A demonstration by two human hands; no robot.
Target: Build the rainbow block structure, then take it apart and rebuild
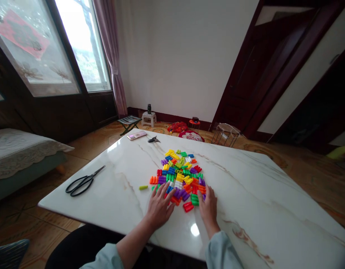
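Note:
A loose pile of colourful plastic toy pieces [179,177] lies on the white marble-patterned table [259,194]. My left hand [159,205] rests at the near left of the pile, fingers spread over orange, blue and purple pieces. At the near right, my right hand [208,205] touches the pile's edge, its fingers stretched out and the thumb apart. A green piece [194,199] sits just beside that thumb. Between the hands lies a red piece [188,207]. One yellow-green piece [143,187] is apart from the pile, left of my left hand.
Black-handled scissors [84,182] lie on the table's left side. A phone [136,135] and a small black object, perhaps keys [153,139], lie near the far edge. Beyond the table stand a folding stool [129,121] and a white stool [148,118].

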